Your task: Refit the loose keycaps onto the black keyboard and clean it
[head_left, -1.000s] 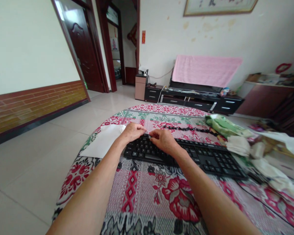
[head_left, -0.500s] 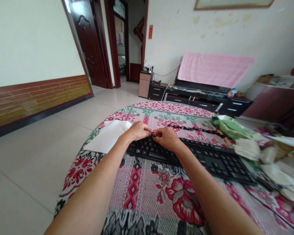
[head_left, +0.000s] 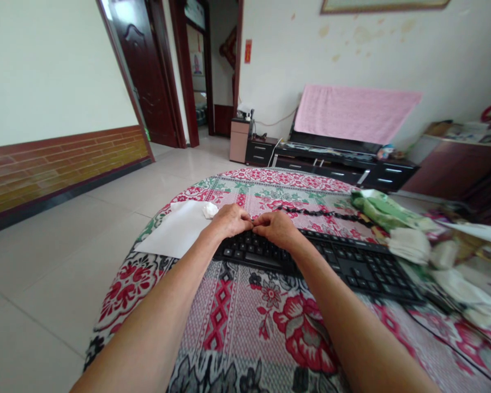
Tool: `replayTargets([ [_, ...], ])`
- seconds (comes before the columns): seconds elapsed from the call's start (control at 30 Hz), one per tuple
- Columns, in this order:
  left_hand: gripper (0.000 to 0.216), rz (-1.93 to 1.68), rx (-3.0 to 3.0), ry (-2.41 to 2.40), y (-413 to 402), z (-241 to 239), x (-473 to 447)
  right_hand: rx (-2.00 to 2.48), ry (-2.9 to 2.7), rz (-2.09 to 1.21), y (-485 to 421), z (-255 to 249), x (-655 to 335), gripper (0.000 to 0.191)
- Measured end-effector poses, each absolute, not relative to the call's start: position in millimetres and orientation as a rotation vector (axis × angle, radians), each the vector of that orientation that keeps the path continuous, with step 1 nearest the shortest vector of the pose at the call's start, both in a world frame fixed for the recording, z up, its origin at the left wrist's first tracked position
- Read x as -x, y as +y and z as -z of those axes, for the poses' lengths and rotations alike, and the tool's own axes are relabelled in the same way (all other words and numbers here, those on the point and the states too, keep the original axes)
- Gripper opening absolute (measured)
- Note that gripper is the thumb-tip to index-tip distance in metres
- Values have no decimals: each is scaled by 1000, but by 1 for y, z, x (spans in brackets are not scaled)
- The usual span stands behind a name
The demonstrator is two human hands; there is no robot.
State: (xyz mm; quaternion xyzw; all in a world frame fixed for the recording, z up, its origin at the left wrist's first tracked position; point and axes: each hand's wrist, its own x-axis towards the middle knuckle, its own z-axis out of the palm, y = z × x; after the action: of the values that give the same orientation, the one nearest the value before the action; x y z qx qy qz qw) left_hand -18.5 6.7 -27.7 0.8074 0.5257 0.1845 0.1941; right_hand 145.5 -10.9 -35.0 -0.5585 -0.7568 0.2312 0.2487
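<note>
Round table with a red floral cloth (head_left: 237,327) fills the lower frame.

Black keyboard (head_left: 352,262) lies flat on the cloth, centre to 3 o'clock of the table. Its long axis runs roughly 10 o'clock to 4 o'clock, with the left end near the table middle and the right end toward the clutter at 3 o'clock. Key side is up, and the front edge faces the person at 6 o'clock.

White sheet (head_left: 175,232) lies flat at 10 o'clock of the keyboard, just beside its left end. Green cloth (head_left: 382,210) is bunched at 1 o'clock, beyond the keyboard's far edge. A dark bead string (head_left: 323,213) lies along the far edge at 12 o'clock, nearly parallel to the keyboard.

Left hand (head_left: 229,218) and right hand (head_left: 276,226) are both over the keyboard's left part, knuckles up. The fingers of each hand are curled in, thumb and forefinger pinched together. The fingertips of the two hands meet tip to tip above the top key rows. Can't tell if anything is caught between them; it's too small. The right wrist crosses over the keys.

A small white wad (head_left: 210,209) sits on the sheet's far corner, at 10 o'clock of the left hand, close but apart.
</note>
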Motion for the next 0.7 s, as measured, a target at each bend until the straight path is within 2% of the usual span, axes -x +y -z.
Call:
replayTargets([
  [0.5,27,-439,-2307,1602,3,22,12,1475,-2150,-478,-16,32,-145,24],
  [0.7,25,-415,-2328,1591,4,23,11,1513,-2144,-461,-16,30,-143,21],
])
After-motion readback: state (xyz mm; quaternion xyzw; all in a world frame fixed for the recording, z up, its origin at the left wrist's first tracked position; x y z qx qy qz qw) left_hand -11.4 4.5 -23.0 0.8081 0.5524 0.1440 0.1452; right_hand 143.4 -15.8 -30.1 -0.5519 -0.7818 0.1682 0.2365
